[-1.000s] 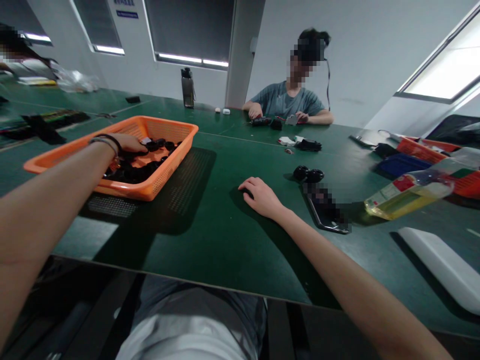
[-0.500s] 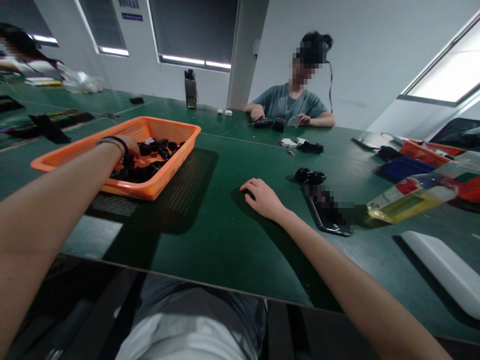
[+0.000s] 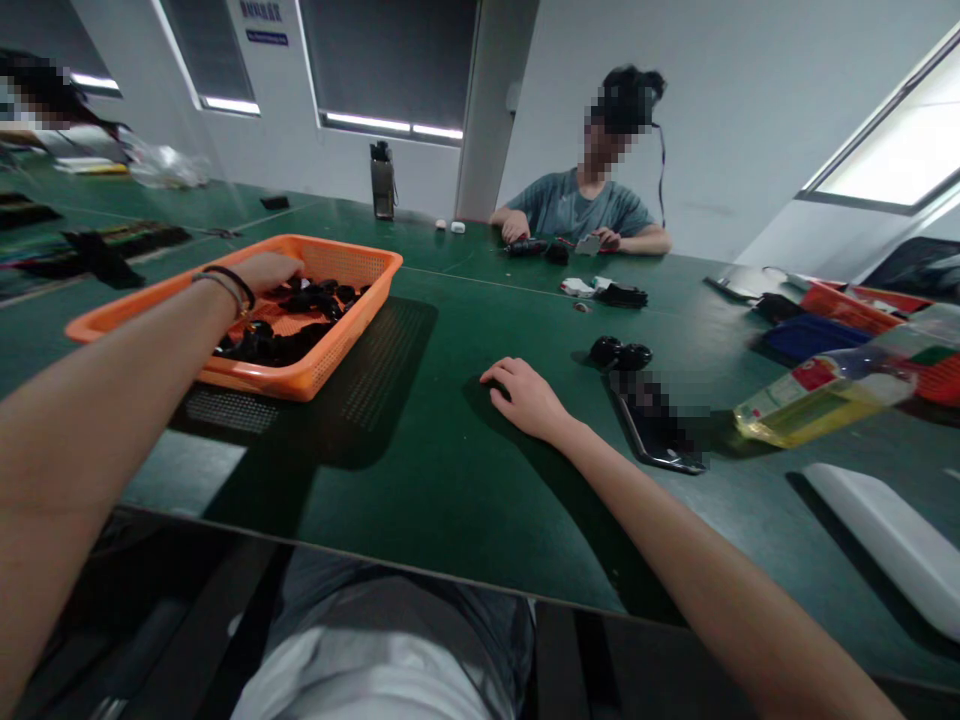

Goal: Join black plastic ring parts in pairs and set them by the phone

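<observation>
My left hand (image 3: 271, 270) reaches into an orange perforated plastic basket (image 3: 360, 318). It hovers over or touches small black plastic parts (image 3: 322, 297) near the far side; its fingers point down and away, mostly hidden, so any hold cannot be made out. More black parts (image 3: 274, 345) lie at the basket's near end. On the green table (image 3: 442, 480), my right hand (image 3: 525, 397) rests palm down, fingers loosely bent and apart, holding nothing. To its right sits a pair of round, glossy black parts (image 3: 620, 352).
Right of my right arm lie a phone (image 3: 660, 430), a tipped bottle of yellow liquid (image 3: 825, 395) and a white block (image 3: 885, 530). A dark bottle (image 3: 382, 180) stands at the back. Across the table a person (image 3: 592, 205) handles small parts. Another person sits far left.
My left hand has moved farther in and to the right within the basket, uncovering more of the black parts at the near end. My right hand stays where it was.
</observation>
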Tool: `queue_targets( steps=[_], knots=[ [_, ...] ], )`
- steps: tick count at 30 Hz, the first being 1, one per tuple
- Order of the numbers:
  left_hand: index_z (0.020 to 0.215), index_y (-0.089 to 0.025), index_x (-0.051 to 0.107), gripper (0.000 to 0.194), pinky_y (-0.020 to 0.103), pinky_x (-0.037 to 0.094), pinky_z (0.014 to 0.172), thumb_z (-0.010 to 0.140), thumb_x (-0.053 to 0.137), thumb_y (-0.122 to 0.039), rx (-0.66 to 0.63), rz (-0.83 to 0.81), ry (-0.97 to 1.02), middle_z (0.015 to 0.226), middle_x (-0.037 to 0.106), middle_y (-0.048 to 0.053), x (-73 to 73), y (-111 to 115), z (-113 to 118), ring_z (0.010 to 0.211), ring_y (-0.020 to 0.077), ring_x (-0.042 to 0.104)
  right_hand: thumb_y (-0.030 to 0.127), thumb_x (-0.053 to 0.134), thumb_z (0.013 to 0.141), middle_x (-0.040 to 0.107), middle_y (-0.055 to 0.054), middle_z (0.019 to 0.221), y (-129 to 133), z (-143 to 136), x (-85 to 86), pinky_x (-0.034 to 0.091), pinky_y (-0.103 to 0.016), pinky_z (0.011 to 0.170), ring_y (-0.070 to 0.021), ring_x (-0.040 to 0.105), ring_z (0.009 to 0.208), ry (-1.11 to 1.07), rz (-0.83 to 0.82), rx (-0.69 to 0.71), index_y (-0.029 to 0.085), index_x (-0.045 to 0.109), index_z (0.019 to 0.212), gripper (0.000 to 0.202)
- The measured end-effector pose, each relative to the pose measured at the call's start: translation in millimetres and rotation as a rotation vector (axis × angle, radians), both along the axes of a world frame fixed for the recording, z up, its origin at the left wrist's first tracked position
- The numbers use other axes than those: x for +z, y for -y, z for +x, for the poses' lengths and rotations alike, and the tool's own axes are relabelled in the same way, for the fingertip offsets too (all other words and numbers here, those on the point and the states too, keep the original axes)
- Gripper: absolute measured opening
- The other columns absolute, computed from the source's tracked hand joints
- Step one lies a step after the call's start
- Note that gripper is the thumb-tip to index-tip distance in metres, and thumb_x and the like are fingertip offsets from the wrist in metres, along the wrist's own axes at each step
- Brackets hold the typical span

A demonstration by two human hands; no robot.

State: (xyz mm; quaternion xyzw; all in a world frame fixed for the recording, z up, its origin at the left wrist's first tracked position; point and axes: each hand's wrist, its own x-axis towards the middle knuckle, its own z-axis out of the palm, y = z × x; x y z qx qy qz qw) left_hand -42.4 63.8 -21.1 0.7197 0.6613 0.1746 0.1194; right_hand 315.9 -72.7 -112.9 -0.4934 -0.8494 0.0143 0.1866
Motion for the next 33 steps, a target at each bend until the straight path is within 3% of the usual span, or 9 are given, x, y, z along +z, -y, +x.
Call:
queue_targets(
  steps=[3,8,11,14,17,20,23,28,33],
  knots=[
    [0.079,-0.008,0.055,0.024,0.027,0.043,0.065,0.083,0.038,-0.025,0.014,-0.042,0.110,0.061,0.053,-0.001,5.0,6,10,0.061,0.0098,0.044,0.013,0.046,0.081,0.061,-0.012,0.102,0,0,0.3,0.046,-0.040,0.088,-0.0230,0.054,0.097,0.000,-0.004,-0.001,0.012,0.062,0.098,0.024],
    [0.103,-0.007,0.050,0.027,0.026,0.045,0.072,0.080,0.051,-0.022,-0.109,-0.040,0.387,0.090,0.061,0.004,18.6,22,36,0.074,0.0095,0.049,0.012,0.046,0.081,0.061,-0.011,0.101,-2,2,-1.4,0.046,-0.041,0.086,-0.0222,0.055,0.096,-0.035,0.001,0.014,0.015,0.062,0.096,0.022],
    [0.110,-0.006,0.047,0.038,0.030,0.046,0.075,0.079,0.056,-0.024,-0.230,0.000,0.395,0.102,0.061,0.008,27.3,29,57,0.077,0.0105,0.052,0.012,0.047,0.081,0.061,-0.010,0.100,-5,4,-3.4,0.046,-0.041,0.085,-0.0217,0.055,0.095,-0.067,-0.001,0.024,0.016,0.062,0.094,0.021],
    [0.110,-0.009,0.052,0.041,0.031,0.045,0.079,0.077,0.060,-0.031,-0.411,0.085,0.234,0.099,0.064,0.007,30.1,45,87,0.085,0.0143,0.056,0.010,0.048,0.079,0.061,-0.010,0.099,-8,6,-6.1,0.046,-0.040,0.085,-0.0214,0.054,0.095,-0.090,0.006,0.030,0.016,0.062,0.093,0.020],
    [0.100,-0.017,0.061,0.034,0.030,0.044,0.079,0.074,0.062,-0.038,-0.644,0.176,-0.095,0.092,0.066,0.002,19.6,78,124,0.088,0.0177,0.059,0.008,0.049,0.077,0.061,-0.010,0.098,-10,7,-8.6,0.045,-0.039,0.084,-0.0212,0.054,0.094,-0.095,0.018,0.036,0.015,0.062,0.091,0.021],
    [0.093,-0.022,0.065,0.018,0.027,0.042,0.082,0.078,0.059,-0.030,-0.907,0.306,-0.357,0.103,0.064,0.003,-4.2,117,154,0.096,0.0177,0.058,0.009,0.049,0.078,0.061,-0.009,0.097,-11,7,-10.0,0.044,-0.038,0.084,-0.0207,0.053,0.093,-0.098,0.030,0.041,0.016,0.062,0.090,0.019],
    [0.088,-0.022,0.065,0.012,0.029,0.042,0.081,0.078,0.060,-0.023,-1.072,0.412,-0.541,0.103,0.065,0.007,-30.6,141,167,0.099,0.0201,0.057,0.009,0.049,0.078,0.061,-0.008,0.095,-11,6,-10.2,0.043,-0.037,0.086,-0.0200,0.053,0.092,-0.109,0.034,0.038,0.016,0.062,0.089,0.018],
    [0.097,-0.020,0.062,0.018,0.030,0.043,0.078,0.083,0.056,-0.031,-1.142,0.490,-0.538,0.089,0.068,0.006,-55.4,133,161,0.097,0.0213,0.056,0.009,0.049,0.078,0.061,-0.009,0.095,-11,6,-10.1,0.044,-0.037,0.085,-0.0199,0.053,0.091,-0.113,0.040,0.043,0.015,0.062,0.089,0.018],
    [0.116,-0.019,0.056,0.036,0.035,0.042,0.087,0.088,0.045,-0.038,-1.125,0.461,-0.495,0.092,0.067,0.009,-54.2,132,153,0.108,0.0249,0.052,0.009,0.049,0.078,0.061,-0.008,0.095,-12,6,-11.9,0.044,-0.036,0.083,-0.0196,0.053,0.090,-0.120,0.049,0.050,0.015,0.062,0.088,0.018]
  ],
)
